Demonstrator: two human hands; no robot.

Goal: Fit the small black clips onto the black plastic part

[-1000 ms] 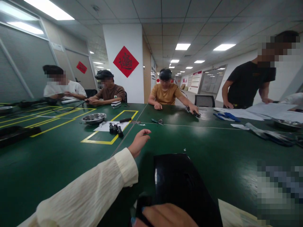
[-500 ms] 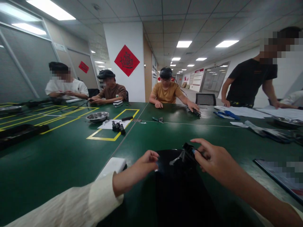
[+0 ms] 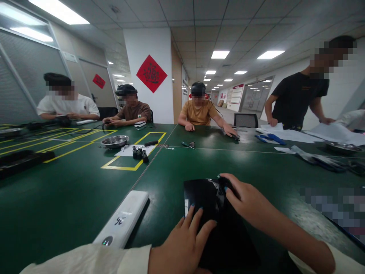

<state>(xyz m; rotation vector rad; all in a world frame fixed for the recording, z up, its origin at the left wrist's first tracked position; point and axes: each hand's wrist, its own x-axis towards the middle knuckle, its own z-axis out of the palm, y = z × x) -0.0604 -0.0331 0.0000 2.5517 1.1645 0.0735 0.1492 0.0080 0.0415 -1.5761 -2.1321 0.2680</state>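
A glossy black sheet-like thing (image 3: 196, 190), which looks like plastic, stands or lies in front of me at the near edge of the table. My left hand (image 3: 185, 238) rests on its lower left face, fingers spread and nothing gripped. At its upper right corner my right hand (image 3: 242, 196) is closed, thumb and fingers curled round the edge. Creased, shiny highlights show beside those fingertips. Whether a separate dark part is also under the right hand cannot be made out, and the thing's lower part is lost in shadow.
A white power bank-like device (image 3: 125, 219) lies left of my hands. Farther off are a steel bowl (image 3: 115, 141), small black cylinders (image 3: 139, 153), green-handled pliers (image 3: 188, 144) and gloves (image 3: 316, 160). A tablet-like panel (image 3: 339, 217) is at right. Several people are around the table.
My left hand has come down and nearer, from a loose pinch to spread on the black sheet. The black part with a silvery lever at my right hand no longer shows clearly.
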